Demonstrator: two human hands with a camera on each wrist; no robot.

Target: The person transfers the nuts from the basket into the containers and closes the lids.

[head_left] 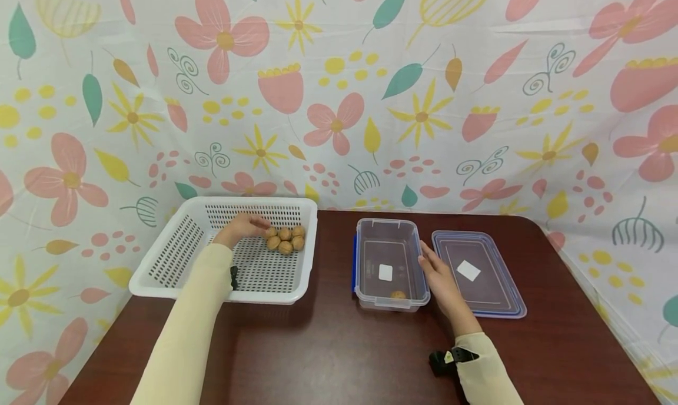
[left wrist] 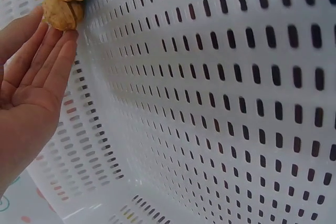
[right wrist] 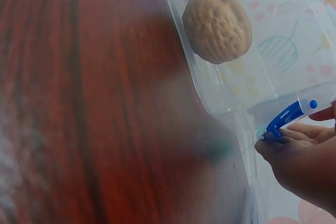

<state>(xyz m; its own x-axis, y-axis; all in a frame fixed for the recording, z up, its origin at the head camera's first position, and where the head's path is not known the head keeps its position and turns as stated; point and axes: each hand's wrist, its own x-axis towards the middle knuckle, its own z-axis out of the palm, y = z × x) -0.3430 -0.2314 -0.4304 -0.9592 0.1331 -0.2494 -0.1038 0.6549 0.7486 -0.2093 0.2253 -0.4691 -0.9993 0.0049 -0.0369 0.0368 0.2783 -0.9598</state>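
In the white basket, several walnuts lie grouped toward the right. My left hand reaches over them from the left; its mostly straight fingers and thumb tip touch a walnut in the left wrist view. A clear container holds one walnut near its front, also seen as the walnut in the right wrist view. My right hand rests against the container's right side with extended fingers, beside a blue clip; some fingers are hidden there.
A clear lid with a white label lies flat right of the container, close to my right hand. Another blue clip hangs along the container's left side. A patterned cloth stands behind the brown table.
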